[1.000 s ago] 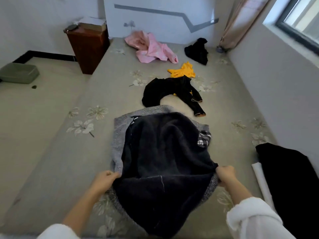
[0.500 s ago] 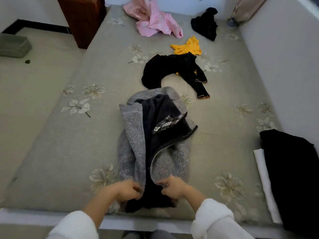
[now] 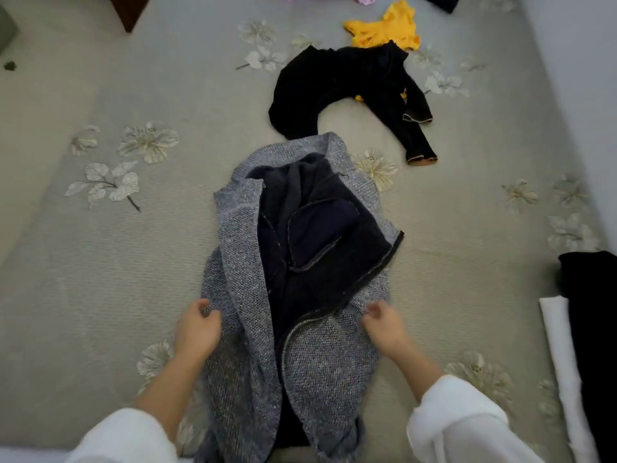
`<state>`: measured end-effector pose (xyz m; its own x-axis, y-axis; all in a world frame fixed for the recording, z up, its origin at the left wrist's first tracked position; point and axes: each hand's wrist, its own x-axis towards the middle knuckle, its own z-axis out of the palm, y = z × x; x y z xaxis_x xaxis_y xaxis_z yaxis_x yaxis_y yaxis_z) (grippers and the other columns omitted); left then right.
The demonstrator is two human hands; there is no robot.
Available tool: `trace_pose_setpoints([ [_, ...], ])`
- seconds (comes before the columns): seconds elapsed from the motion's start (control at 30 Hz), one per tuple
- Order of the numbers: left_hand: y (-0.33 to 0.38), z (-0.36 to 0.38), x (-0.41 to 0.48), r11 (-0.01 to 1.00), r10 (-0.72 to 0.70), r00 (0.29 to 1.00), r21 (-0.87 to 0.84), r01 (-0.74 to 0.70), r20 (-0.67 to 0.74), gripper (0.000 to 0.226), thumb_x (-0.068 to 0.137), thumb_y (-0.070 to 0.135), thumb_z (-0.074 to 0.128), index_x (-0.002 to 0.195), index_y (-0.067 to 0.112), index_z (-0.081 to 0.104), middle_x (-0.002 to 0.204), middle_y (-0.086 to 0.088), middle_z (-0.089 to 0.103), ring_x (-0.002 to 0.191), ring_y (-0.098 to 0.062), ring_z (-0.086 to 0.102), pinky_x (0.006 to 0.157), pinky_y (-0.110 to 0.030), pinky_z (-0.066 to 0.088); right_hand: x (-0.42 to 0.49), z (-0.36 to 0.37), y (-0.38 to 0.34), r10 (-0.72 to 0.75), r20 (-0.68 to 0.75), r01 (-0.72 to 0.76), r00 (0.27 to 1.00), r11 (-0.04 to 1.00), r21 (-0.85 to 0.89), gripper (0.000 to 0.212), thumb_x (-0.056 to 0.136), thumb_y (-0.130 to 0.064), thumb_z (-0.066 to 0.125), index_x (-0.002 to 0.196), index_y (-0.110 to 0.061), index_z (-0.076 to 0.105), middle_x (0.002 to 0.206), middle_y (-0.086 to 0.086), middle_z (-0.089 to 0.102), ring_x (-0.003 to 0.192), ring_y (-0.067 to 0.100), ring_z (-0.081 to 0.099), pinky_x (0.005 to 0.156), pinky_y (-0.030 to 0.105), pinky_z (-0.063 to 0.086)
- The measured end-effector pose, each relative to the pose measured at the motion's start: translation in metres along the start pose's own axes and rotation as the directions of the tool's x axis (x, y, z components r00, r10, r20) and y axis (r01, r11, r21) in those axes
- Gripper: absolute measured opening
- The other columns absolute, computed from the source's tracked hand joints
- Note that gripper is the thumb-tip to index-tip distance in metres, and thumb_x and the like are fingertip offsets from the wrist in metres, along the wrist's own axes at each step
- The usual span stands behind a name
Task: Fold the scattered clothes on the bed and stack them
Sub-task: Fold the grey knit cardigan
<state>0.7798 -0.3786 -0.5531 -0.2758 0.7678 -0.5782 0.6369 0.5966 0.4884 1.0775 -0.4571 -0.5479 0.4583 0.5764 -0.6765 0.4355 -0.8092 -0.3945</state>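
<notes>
Grey speckled knit jacket with dark fleece lining (image 3: 320,349) lies front-open near the edge of the floral-printed bed (image 3: 100,279); looks thick, soft and floppy, best taken at the side seams; left hand (image 3: 197,330) and right hand (image 3: 384,325) curl there, actual pinch unclear.

Bare bedsheet (image 3: 100,279) lies open across the left of the frame, and between the grey jacket (image 3: 300,329) at centre and the folded stack (image 3: 591,295) at the right edge. At upper centre we meet the black top (image 3: 334,85) and yellow garment (image 3: 384,28); the wall (image 3: 584,61) closes the right.
</notes>
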Motion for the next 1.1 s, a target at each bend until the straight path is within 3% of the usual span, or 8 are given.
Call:
trace_pose_setpoints([
  [0.23, 0.009, 0.03, 0.081, 0.993, 0.004, 1.0, -0.122, -0.003, 0.007, 0.083, 0.084, 0.039, 0.067, 0.15, 0.021, 0.018, 0.143, -0.016, 0.045, 0.124, -0.035, 0.049, 0.105, -0.049, 0.039, 0.062, 0.022, 0.012, 0.143, -0.22, -0.092, 0.965, 0.97, 0.226, 0.103, 0.073, -0.046, 0.076, 0.152, -0.026, 0.013, 0.149, 0.018, 0.032, 0.135, 0.037, 0.035, 0.111, 0.05, 0.03],
  [0.37, 0.023, 0.056, 0.076, 0.953, 0.199, 0.978, -0.246, -0.177, 0.066, 0.061, 0.09, 0.019, 0.064, 0.145, 0.024, 0.037, 0.136, 0.001, 0.052, 0.117, -0.017, 0.051, 0.097, -0.029, 0.039, 0.074, 0.031, 0.005, -0.115, -0.213, 0.179, 0.97, 0.933, 0.313, 0.08, 0.081, -0.014, 0.072, 0.149, -0.025, 0.03, 0.136, 0.002, 0.05, 0.125, 0.025, 0.049, 0.096, 0.018, 0.035],
  [0.5, 0.015, 0.032, 0.067, 0.964, 0.262, 0.951, -0.012, -0.267, -0.164, 0.035, 0.089, 0.014, 0.057, 0.124, 0.011, 0.061, 0.099, -0.02, 0.068, 0.088, -0.034, 0.063, 0.073, -0.037, 0.043, 0.069, 0.007, 0.019, -0.255, -0.323, 0.182, 0.911, 0.954, -0.239, 0.061, 0.091, -0.013, 0.052, 0.147, -0.031, 0.035, 0.116, 0.016, 0.065, 0.101, 0.037, 0.061, 0.082, 0.036, 0.047],
  [0.63, -0.025, -0.024, 0.062, 0.974, 0.188, 0.943, 0.175, -0.143, -0.276, 0.033, 0.089, 0.006, 0.056, 0.121, 0.005, 0.063, 0.101, -0.031, 0.065, 0.094, -0.046, 0.06, 0.08, -0.046, 0.046, 0.044, -0.043, 0.052, -0.146, -0.162, -0.031, 0.976, 0.644, -0.765, 0.056, 0.094, -0.017, 0.041, 0.147, -0.032, 0.031, 0.115, 0.011, 0.066, 0.098, 0.033, 0.064, 0.079, 0.036, 0.049],
  [0.8, -0.07, -0.037, 0.055, 0.956, -0.008, 0.97, 0.282, 0.078, -0.242, 0.046, 0.083, 0.018, 0.055, 0.128, 0.01, 0.052, 0.116, -0.037, 0.052, 0.109, -0.048, 0.048, 0.093, -0.054, 0.039, 0.023, -0.042, 0.061, 0.014, -0.077, -0.076, 0.997, 0.412, -0.908, 0.032, 0.094, -0.029, 0.043, 0.121, -0.021, 0.057, 0.131, 0.003, 0.05, 0.122, 0.023, 0.046, 0.095, 0.037, 0.042],
  [0.9, -0.041, -0.021, 0.054, 0.971, 0.02, 0.936, 0.231, 0.067, -0.352, 0.048, 0.09, 0.024, 0.051, 0.136, 0.014, 0.044, 0.142, -0.024, 0.028, 0.13, -0.039, 0.024, 0.106, -0.059, 0.021, 0.028, -0.018, 0.05, 0.028, -0.266, -0.181, 0.964, 0.802, -0.57, 0.042, 0.087, -0.036, 0.053, 0.118, -0.008, 0.059, 0.133, 0.014, 0.041, 0.126, 0.032, 0.034, 0.103, 0.045, 0.032],
  [0.97, -0.015, -0.01, 0.054, 0.987, 0.107, 0.923, 0.149, -0.055, -0.371, 0.051, 0.093, 0.039, 0.044, 0.139, 0.017, 0.043, 0.145, -0.016, 0.026, 0.133, -0.036, 0.022, 0.108, -0.059, 0.016, 0.032, -0.005, 0.042, 0.228, -0.416, -0.242, 0.88, 0.97, 0.019, 0.049, 0.081, -0.038, 0.059, 0.113, -0.002, 0.062, 0.129, 0.021, 0.048, 0.122, 0.036, 0.039, 0.103, 0.047, 0.033],
  [1.1, 0.011, 0.0, 0.063, 0.931, 0.306, 0.942, 0.249, -0.266, -0.137, 0.069, 0.084, 0.055, 0.057, 0.143, 0.024, 0.035, 0.137, -0.013, 0.038, 0.126, -0.033, 0.038, 0.103, -0.05, 0.032, 0.041, -0.004, 0.03, 0.518, -0.175, -0.053, 0.838, 0.395, 0.917, 0.033, 0.08, -0.021, 0.068, 0.108, -0.005, 0.063, 0.102, 0.013, 0.069, 0.09, 0.027, 0.065, 0.071, 0.037, 0.053],
])
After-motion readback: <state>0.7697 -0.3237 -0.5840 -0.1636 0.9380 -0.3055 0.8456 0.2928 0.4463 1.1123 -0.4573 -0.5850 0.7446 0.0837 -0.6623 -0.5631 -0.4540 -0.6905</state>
